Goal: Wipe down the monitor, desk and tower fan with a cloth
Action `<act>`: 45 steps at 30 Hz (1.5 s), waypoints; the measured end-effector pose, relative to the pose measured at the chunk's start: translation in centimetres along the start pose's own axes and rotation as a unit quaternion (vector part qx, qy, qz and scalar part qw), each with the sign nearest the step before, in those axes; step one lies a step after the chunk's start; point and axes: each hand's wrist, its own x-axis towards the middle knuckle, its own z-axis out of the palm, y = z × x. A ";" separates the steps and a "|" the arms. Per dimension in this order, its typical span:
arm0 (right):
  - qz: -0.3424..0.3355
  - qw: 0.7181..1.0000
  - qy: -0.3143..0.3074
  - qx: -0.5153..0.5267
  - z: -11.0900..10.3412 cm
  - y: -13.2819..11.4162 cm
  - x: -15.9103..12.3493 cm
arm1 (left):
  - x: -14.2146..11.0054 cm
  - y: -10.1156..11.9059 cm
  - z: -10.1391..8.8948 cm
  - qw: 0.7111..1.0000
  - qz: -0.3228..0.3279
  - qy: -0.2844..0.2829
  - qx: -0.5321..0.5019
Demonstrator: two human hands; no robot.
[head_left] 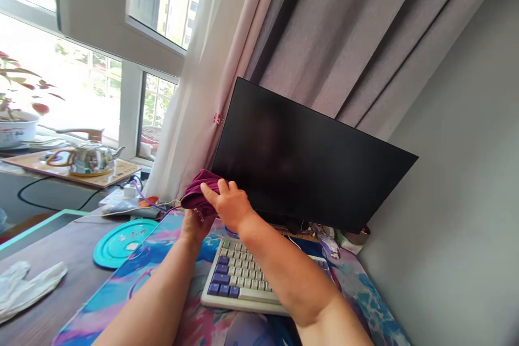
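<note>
A folded maroon cloth is between my hands at the lower left corner of the black monitor. My left hand holds the cloth from below, its fingers mostly hidden under the fabric. From the right, my right hand grips the same cloth, with one finger stretched along it and the others bent. Below my right forearm lies a keyboard with cream and purple keys, partly covered from view. Whether the cloth touches the screen, I cannot tell.
A colourful desk mat lies under the keyboard. To the left are a turquoise round lid, white gloves or cloth, and a kettle on a wooden tray. Cables run near the curtain. A wall bounds the right.
</note>
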 end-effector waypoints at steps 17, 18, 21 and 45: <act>0.088 0.991 -0.046 -0.093 -1.1 12.0 -12.2 | -1.7 0.7 3.9 0.998 -0.008 0.058 0.013; 0.103 0.989 -0.051 -0.092 -1.1 13.1 -13.6 | -1.8 0.8 4.0 0.998 -0.008 0.060 0.018; 0.149 0.983 -0.060 -0.087 -0.7 16.3 -17.6 | -2.0 0.9 4.3 0.997 -0.008 0.068 0.029; 0.491 0.870 -0.026 -0.046 4.0 29.0 -40.2 | -0.9 0.2 4.2 0.993 0.005 0.080 0.090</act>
